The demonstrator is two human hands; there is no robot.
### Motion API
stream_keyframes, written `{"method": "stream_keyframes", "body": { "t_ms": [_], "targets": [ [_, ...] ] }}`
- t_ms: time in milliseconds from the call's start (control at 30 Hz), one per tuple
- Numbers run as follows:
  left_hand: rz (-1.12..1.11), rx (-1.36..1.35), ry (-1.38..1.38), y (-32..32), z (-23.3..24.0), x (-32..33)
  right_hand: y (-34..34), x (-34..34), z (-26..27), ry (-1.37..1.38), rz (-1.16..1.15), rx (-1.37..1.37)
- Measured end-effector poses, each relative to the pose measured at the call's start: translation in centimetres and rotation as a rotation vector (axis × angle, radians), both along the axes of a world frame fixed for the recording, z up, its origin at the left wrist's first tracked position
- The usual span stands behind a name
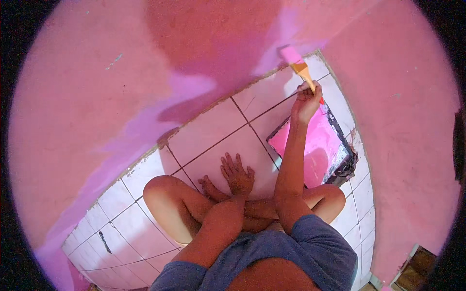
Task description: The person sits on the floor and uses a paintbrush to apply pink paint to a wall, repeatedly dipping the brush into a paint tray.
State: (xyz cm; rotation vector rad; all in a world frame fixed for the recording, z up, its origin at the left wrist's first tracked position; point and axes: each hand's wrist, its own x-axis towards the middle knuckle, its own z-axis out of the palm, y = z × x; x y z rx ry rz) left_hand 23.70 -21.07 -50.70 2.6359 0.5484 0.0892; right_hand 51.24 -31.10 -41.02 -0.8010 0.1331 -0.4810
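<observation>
My right hand (308, 98) grips the wooden handle of a flat paintbrush (299, 67) with a red tip at its end. Pink paint covers the bristles, which are at the lower part of the wall (233, 69) near the corner. Below that forearm lies a black-edged paint tray (316, 145) with bright pink paint in it; the arm hides part of it. My left hand (237, 176) is empty, its fingers spread over the tiled floor (214, 145) beside my crossed legs. Whether its palm touches the tiles, I cannot tell.
A second pink wall (400, 109) rises on the right and meets the first at the corner. Brighter pink paint (142, 125) runs along the wall's foot. A dark strip (105, 242) lies on the tiles at lower left. Crumpled black plastic (346, 169) edges the tray.
</observation>
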Motion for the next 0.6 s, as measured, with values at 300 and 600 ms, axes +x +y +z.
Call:
{"method": "stream_keyframes", "body": {
  "t_ms": [300,600],
  "targets": [
    [0.012,-0.034,0.013,-0.3,0.3,0.4,3.3,1.9,-5.9,0.150,-0.012,-0.942],
    [0.003,0.003,0.043,-0.6,0.0,0.3,-0.3,0.7,-1.3,0.094,-0.191,-0.424]
  ]
}}
